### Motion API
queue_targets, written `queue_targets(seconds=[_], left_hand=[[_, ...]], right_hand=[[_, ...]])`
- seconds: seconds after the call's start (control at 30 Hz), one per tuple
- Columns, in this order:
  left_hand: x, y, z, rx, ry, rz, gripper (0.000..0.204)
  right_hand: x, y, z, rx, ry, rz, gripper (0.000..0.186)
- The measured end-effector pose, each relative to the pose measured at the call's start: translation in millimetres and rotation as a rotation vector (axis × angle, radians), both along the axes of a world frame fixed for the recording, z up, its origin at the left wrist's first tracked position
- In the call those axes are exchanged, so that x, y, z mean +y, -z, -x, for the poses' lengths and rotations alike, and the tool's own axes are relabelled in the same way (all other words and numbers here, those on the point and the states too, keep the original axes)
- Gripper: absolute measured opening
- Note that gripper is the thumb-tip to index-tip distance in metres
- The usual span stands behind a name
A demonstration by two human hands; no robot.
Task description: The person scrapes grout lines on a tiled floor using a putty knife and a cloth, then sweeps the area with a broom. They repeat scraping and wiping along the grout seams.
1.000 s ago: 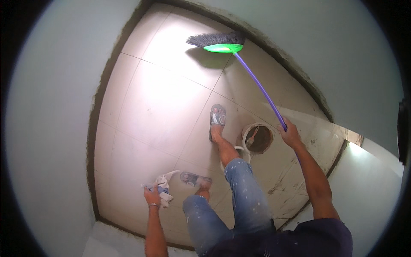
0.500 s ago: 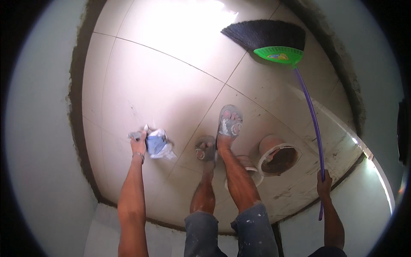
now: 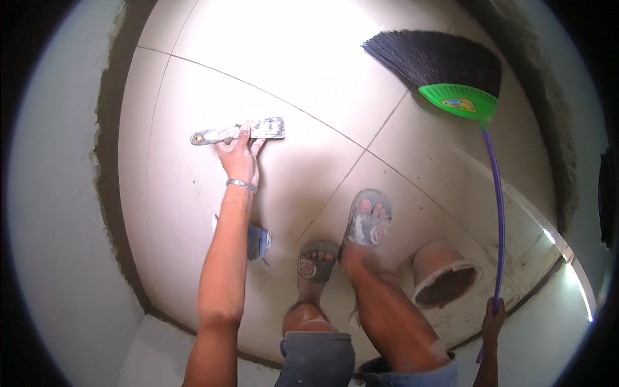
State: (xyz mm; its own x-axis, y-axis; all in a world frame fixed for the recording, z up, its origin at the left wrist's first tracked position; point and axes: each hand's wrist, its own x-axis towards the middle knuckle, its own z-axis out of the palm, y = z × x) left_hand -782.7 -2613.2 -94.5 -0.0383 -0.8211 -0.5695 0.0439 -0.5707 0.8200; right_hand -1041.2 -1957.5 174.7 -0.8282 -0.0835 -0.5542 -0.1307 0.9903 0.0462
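My left hand (image 3: pixel 242 157) has its fingers closed round the middle of a putty knife (image 3: pixel 269 128), a flat tool smeared with white and grey. Its handle, with a hole in the end, points left and its blade points right. Behind my left forearm, on the floor, lies a crumpled blue and white piece (image 3: pixel 258 242), cloth or packaging, partly hidden. At the lower right my right hand (image 3: pixel 493 317) grips the purple handle of a broom (image 3: pixel 500 213). The broom's black bristles and green head reach the far right of the tiled floor.
My sandalled feet (image 3: pixel 371 219) stand on the pale tiled floor (image 3: pixel 309 168). Right of them a dirty bucket (image 3: pixel 445 274) lies tipped, its dark opening facing me. Walls (image 3: pixel 58 193) close in on both sides, with a rough dark strip along their base.
My left hand has moved away from the crumpled piece, farther out over the floor, and now shows the putty knife. Broom, feet and bucket sit lower and farther right in view.
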Motion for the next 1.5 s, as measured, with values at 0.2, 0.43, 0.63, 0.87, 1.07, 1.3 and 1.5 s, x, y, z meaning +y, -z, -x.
queue_targets(seconds=[0.2,0.43,0.63,0.87,1.07,1.3,1.5], left_hand=[[-6,45,24,-0.061,0.012,0.265,0.055],[-3,52,29,-0.096,0.192,0.369,0.056],[6,55,44,-0.108,0.082,0.414,0.056],[26,36,55,-0.382,0.216,0.440,0.076],[30,40,60,-0.483,0.274,0.445,0.085],[36,36,67,-0.627,0.262,0.447,0.082],[40,34,68,-0.567,0.264,0.389,0.087]], right_hand=[[25,50,-18,0.150,-0.034,0.008,0.028],[12,71,-49,0.254,0.062,0.010,0.029],[16,87,-65,0.235,0.105,0.076,0.026],[14,90,-77,0.222,0.139,0.104,0.022],[15,90,-75,0.206,0.125,0.114,0.021],[1,85,-76,0.233,0.055,0.126,0.022],[5,88,-81,0.226,0.108,0.143,0.024]])
